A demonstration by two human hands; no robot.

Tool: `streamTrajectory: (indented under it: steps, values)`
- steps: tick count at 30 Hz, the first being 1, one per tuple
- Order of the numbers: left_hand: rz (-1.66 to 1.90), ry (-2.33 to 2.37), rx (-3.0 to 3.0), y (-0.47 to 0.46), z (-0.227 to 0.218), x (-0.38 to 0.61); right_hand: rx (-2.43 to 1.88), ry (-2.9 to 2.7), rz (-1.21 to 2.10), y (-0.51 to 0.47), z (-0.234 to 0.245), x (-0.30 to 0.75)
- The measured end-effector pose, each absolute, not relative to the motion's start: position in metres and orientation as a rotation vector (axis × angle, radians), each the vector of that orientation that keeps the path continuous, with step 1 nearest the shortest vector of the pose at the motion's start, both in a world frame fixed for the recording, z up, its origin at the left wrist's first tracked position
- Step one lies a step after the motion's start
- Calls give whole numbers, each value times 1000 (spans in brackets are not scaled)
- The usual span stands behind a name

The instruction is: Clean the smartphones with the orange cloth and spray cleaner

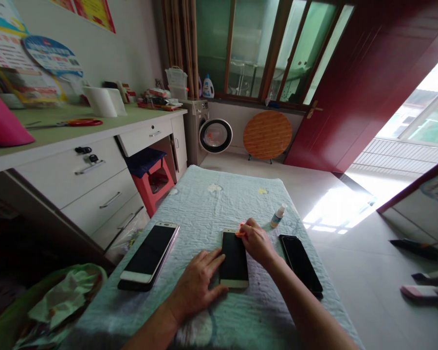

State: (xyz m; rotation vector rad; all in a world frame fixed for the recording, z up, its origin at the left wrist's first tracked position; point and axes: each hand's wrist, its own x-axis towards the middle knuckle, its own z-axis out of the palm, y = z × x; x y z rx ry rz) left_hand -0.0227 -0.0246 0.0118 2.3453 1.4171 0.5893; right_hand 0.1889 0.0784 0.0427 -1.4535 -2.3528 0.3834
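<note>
The right hand [257,241], its grip pinched tight, mostly hides an orange cloth [240,234] at the upper corner of a phone [235,260] on the fabric-covered surface [208,209]; the left hand [197,274], spread loosely, touches the phone's edge.

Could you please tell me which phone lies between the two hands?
The middle phone, with pale gold ends; the black phone lies off to the right, and the stacked phones to the left.
</note>
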Motion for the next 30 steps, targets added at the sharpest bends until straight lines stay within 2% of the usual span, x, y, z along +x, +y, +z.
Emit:
streamTrajectory:
  steps: [10,21,30]
  values:
    - [623,1406,2361,-25,13,-22,-1470,-2444,288,93,39,137]
    - [630,1404,2347,-26,14,-21,-1554,-2385,371,93,43,185]
    - [618,1407,2353,-26,15,-21,-1503,-2457,333,92,49,136]
